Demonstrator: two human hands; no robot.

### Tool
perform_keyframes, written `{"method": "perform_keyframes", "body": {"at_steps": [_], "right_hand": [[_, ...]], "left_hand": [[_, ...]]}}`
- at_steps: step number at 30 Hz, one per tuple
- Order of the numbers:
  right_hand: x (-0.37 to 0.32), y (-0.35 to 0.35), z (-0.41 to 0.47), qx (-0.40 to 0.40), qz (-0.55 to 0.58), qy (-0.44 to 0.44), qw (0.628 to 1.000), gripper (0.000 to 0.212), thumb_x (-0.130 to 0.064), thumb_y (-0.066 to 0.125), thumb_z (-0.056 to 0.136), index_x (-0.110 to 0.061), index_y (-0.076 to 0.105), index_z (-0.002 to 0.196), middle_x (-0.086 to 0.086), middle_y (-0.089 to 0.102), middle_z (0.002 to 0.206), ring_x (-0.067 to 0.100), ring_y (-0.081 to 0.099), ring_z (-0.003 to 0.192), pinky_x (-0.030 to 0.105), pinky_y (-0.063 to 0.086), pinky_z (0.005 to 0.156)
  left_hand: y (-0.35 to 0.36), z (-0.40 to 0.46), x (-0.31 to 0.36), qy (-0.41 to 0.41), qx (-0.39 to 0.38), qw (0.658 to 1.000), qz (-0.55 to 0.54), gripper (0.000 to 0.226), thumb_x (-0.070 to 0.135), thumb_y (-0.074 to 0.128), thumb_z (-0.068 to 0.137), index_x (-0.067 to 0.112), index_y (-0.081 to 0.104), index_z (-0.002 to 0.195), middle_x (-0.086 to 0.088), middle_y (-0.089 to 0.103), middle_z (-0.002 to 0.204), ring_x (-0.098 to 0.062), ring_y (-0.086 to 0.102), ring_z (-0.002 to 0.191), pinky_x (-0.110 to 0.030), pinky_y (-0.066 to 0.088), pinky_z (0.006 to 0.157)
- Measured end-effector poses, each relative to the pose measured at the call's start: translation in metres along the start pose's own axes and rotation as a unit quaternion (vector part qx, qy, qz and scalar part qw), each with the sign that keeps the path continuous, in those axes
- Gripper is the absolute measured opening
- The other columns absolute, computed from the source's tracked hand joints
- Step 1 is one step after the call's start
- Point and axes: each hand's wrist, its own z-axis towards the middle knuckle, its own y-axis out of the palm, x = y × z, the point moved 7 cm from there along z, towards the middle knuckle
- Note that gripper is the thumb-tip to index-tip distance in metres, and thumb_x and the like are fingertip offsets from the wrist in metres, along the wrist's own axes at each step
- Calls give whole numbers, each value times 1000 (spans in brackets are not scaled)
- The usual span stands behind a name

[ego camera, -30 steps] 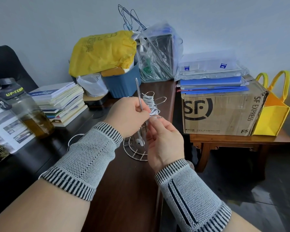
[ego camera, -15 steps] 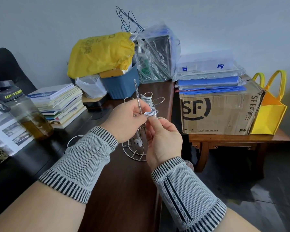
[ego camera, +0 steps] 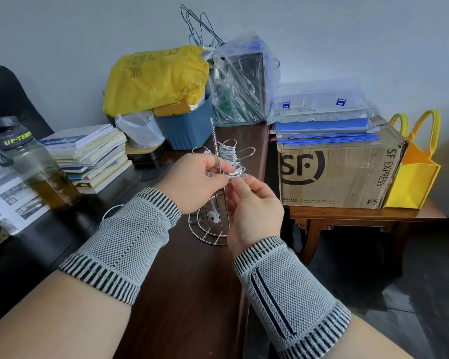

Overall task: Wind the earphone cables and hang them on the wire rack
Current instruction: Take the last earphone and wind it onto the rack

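We see the wire rack [ego camera: 213, 203] on the dark desk; our left hand [ego camera: 195, 182] and right hand [ego camera: 254, 206] both pinch the white earphone cable [ego camera: 228, 156] (wound in a bundle) against its upper hooks.

Dark wooden table [ego camera: 182, 294] carries wire rack [ego camera: 213, 229], books [ego camera: 88, 154], bottle [ego camera: 36, 167].
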Motion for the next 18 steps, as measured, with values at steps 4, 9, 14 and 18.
{"method": "perform_keyframes", "body": {"at_steps": [4,9,14,18], "right_hand": [[0,-1,2,6,-8,-1,1000,18,-6,74,80,-14,66,93,6,70,79,15,67,68,22,48,55],[-3,-3,6,9,-49,-28,998,14,-8,76,79,-13,66,88,7,70,80,18,69,73,26,51,64],[-4,-4,6,15,-60,-31,998,16,-9,77,78,-15,65,87,6,69,79,18,69,72,27,52,65],[-4,-7,6,26,-77,-49,996,19,-10,78,76,-20,63,83,6,68,76,18,68,68,27,50,60]], "left_hand": [[0,1,0,-7,3,1000,5,17,20,67,88,37,66,84,14,69,93,-4,63,90,-9,42,76],[-1,1,0,-16,6,1000,3,17,20,67,88,36,65,82,13,69,92,-3,62,88,-7,40,71],[0,1,1,-24,9,1000,7,17,19,68,87,34,65,80,6,71,92,-11,65,90,-19,48,79],[0,2,4,-29,9,999,28,15,20,70,85,31,63,77,0,72,87,-14,66,82,-16,46,71]]}}
